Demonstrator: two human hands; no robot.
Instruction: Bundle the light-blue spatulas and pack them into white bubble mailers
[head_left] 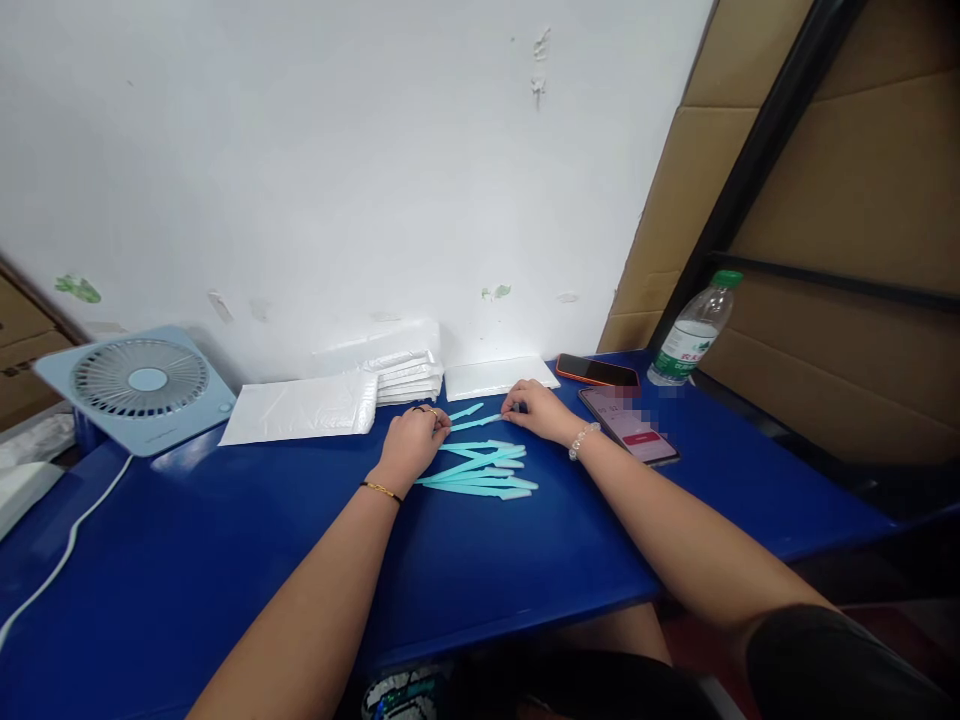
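Note:
Several turquoise eyebrow razors (480, 488) with pale blade ends lie fanned out on the blue table, their blade ends toward the right. Just beyond the fan, my left hand (412, 440) is closed at the handle end of one eyebrow razor (478, 425). My right hand (536, 410) pinches that razor's blade end between thumb and fingertips, so it spans the gap between both hands. Another turquoise razor (466, 411) sticks out beside my left fingers; whether they grip it too is hidden.
White padded mailers (300, 405) and a flat white package (495, 377) lie along the wall. A blue fan (146, 385) with a cord is at left. Two phones, one orange-edged (596, 371) and one lit (626, 425), lie at right near a water bottle (694, 335).

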